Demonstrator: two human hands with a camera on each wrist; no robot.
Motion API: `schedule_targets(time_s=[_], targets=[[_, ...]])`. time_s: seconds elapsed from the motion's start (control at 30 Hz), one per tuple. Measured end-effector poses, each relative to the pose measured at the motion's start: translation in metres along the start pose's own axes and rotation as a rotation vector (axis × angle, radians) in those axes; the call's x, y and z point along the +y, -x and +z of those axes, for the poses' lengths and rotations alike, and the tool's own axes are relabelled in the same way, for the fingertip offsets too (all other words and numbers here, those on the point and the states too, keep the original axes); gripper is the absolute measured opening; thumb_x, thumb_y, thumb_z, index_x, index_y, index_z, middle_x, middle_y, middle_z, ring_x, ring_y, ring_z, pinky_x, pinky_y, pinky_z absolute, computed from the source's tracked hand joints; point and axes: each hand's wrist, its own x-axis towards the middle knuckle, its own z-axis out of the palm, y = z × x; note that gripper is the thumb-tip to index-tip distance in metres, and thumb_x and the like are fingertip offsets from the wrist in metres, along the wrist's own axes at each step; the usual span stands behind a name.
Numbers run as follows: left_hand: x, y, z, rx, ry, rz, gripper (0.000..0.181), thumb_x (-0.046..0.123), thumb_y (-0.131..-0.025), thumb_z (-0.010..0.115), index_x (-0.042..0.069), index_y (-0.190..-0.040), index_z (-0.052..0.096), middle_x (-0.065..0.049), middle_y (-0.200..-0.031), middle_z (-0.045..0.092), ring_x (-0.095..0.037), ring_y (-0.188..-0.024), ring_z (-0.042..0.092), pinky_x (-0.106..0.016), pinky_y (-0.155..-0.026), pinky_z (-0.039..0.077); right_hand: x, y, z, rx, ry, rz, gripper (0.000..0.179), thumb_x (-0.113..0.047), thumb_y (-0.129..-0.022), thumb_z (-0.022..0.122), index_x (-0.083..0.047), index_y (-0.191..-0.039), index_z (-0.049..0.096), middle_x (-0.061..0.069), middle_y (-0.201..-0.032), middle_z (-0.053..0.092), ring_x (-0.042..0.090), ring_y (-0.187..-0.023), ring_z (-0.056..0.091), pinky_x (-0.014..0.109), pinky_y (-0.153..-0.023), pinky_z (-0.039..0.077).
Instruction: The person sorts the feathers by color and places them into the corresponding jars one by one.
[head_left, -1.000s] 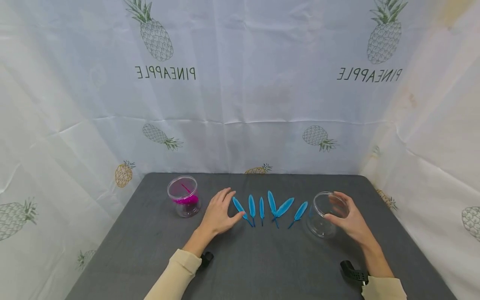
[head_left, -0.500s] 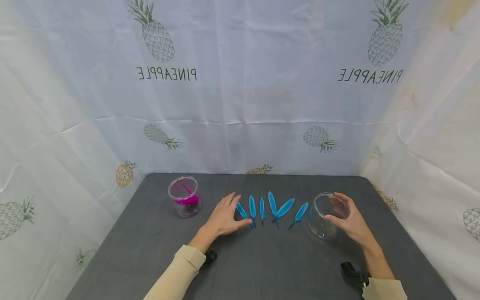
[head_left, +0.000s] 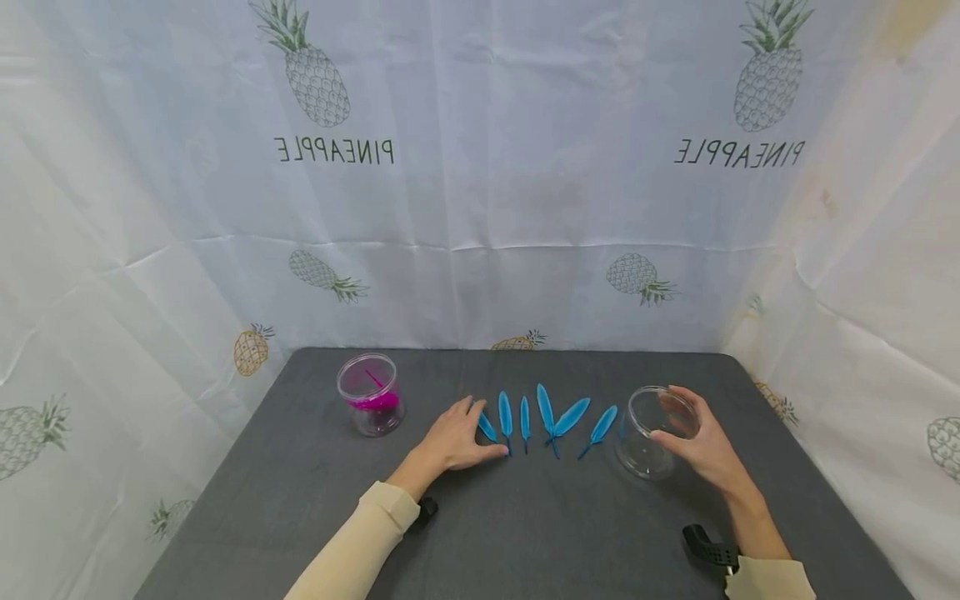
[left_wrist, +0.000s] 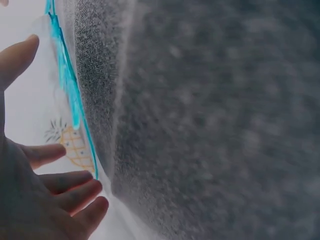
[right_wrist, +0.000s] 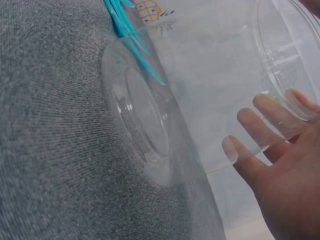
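My left hand point(head_left: 453, 437) is low over the table at the left end of a row of blue feathers, thumb and fingers spread. Partly hidden behind it is the leftmost blue feather point(head_left: 487, 427). In the left wrist view the blue feathers point(left_wrist: 69, 85) line up beyond the thumb, and the fingers are apart with nothing pinched. My right hand point(head_left: 701, 437) grips a clear plastic jar point(head_left: 643, 454) from its right side, near the rim. Fingers show through the wall of that upright jar in the right wrist view. Its base is on the table.
A second clear jar point(head_left: 378, 423) with a magenta feather point(head_left: 378, 401) inside stands at the back left. Several more feathers, such as a blue feather point(head_left: 572, 417), lie between the hands. The dark grey table point(head_left: 555, 533) ends at a pineapple-print curtain point(head_left: 480, 167).
My left hand has moved right and slightly nearer the front, lower over the leftmost blue feather, covering part of it. The right hand and its jar stay in place.
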Motion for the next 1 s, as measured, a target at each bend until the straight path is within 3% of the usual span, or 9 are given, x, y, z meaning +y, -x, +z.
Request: schedule_targets(time_s=[0.43,0.7,0.9,1.0], targets=[[0.0050,-0.0042,0.0041,-0.055,-0.045,-0.008,0.099,0.069,-0.084,0.067,-0.002,-0.149,0.045,-0.026,-0.155,0.040,-0.040,-0.145,0.037,-0.054,-0.116,0.035,0.0034,0.0005,0.0006,0.002,-0.014,-0.012,0.081,0.003,-0.092,0.072,0.002,-0.156,0.021,0.029,-0.147,0.038,-0.007,-0.127,0.043,0.007,-0.098,0.039],[0.0033,-0.0030,0.0037,-0.065,-0.043,0.007,0.091,0.069,-0.089,0.060,-0.001,-0.145,0.051,-0.022,-0.154,0.043,-0.037,-0.146,0.037,-0.051,-0.115,0.037,0.0048,0.0017,0.0004,0.009,-0.008,-0.010,0.081,0.003,-0.092,0.072,0.003,-0.156,0.022,0.029,-0.148,0.038,-0.006,-0.127,0.043,0.007,-0.098,0.039],[0.0036,0.0016,-0.0017,-0.021,-0.008,0.056,0.073,0.064,-0.093,0.059,0.001,-0.131,0.063,-0.014,-0.129,0.064,-0.030,-0.119,0.060,-0.049,-0.099,0.052,0.0049,0.0011,0.0004,0.012,-0.004,-0.015,0.081,0.003,-0.091,0.072,0.002,-0.155,0.022,0.028,-0.147,0.039,-0.006,-0.127,0.043,0.007,-0.099,0.039],[0.0046,0.0028,-0.0050,0.012,0.022,0.079,0.063,0.060,-0.095,0.059,0.005,-0.125,0.067,-0.008,-0.119,0.069,-0.026,-0.107,0.065,-0.047,-0.091,0.055,0.0051,0.0004,-0.0001,0.013,-0.002,-0.026,0.081,0.004,-0.091,0.072,0.003,-0.155,0.023,0.029,-0.147,0.039,-0.005,-0.127,0.044,0.007,-0.099,0.039]])
